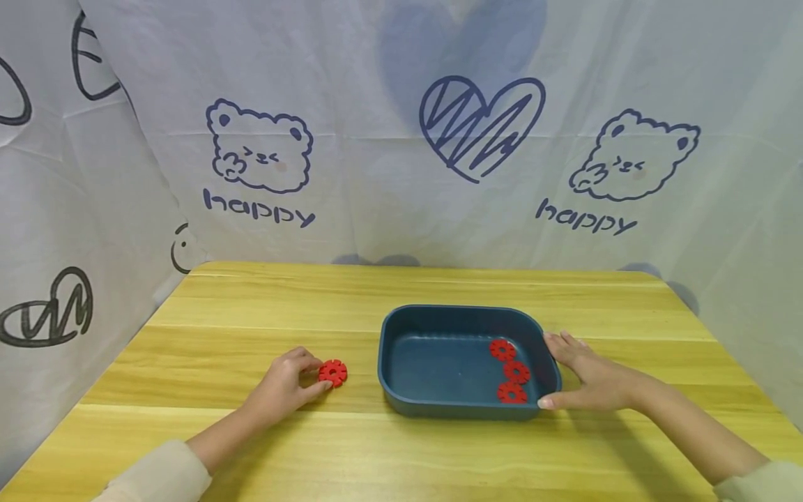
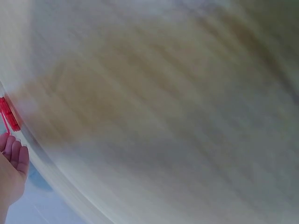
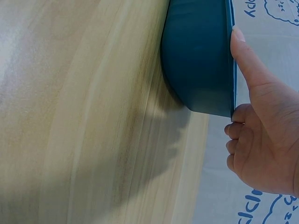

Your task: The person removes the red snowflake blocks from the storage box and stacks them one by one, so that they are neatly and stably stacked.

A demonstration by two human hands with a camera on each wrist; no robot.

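My left hand (image 1: 285, 382) holds a red notched plastic disc (image 1: 333, 373) by its left edge, thumb below and fingers above, low over the table left of the bin. In the left wrist view, red plastic (image 2: 10, 114) shows at the far left edge beside the fingertips. My right hand (image 1: 599, 380) rests against the right end of a dark blue rectangular bin (image 1: 439, 410), its thumb at the front corner and fingertips farther back on the rim. The right wrist view shows that thumb (image 3: 252, 60) lying along the rim. Three red discs (image 1: 516, 372) lie inside the bin's right side.
The bin stands on a yellow wood-grain table (image 1: 282, 300). Behind the table hangs a white cloth (image 1: 364, 174) printed with bears, hearts and the word "happy". More printed cloth (image 1: 50, 195) hangs along the left.
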